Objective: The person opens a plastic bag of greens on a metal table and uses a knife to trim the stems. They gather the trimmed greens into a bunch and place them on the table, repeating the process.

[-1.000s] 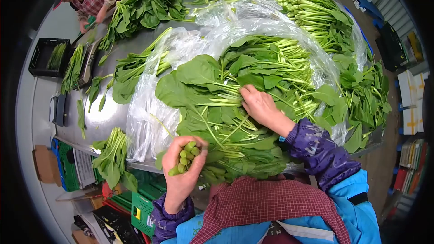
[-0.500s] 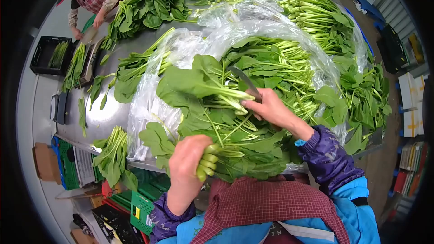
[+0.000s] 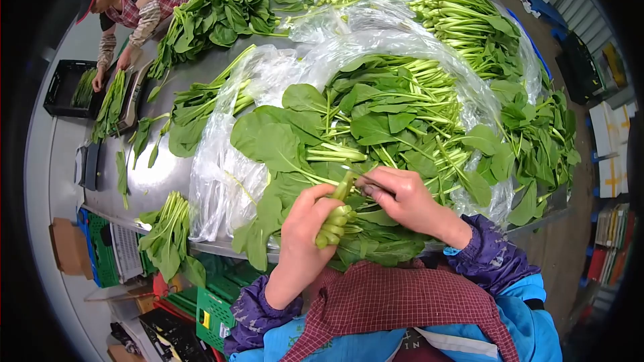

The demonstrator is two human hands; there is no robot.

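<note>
My left hand [image 3: 302,231] is closed around a bunch of spinach [image 3: 333,222], cut stem ends toward me and leaves [image 3: 268,137] fanning out to the left. My right hand [image 3: 406,198] sits just right of the bunch, fingers closed on a small knife [image 3: 364,182] whose dark blade barely shows. It touches a stem at the top of the bunch. Both hands hover over the near edge of a large spinach pile [image 3: 402,107] lying on clear plastic sheet [image 3: 215,174].
The steel table [image 3: 154,174] carries more spinach heaps at the back [image 3: 215,13] and right [image 3: 537,134]. A small bunch [image 3: 168,231] lies at the near left edge. A co-worker [image 3: 131,7] handles greens by a black crate [image 3: 64,84]. Green crates [image 3: 211,308] stand below.
My left hand has moved up and right with the bunch. My right hand came back toward me from the pile, knife blade lowered, and now meets the bunch.
</note>
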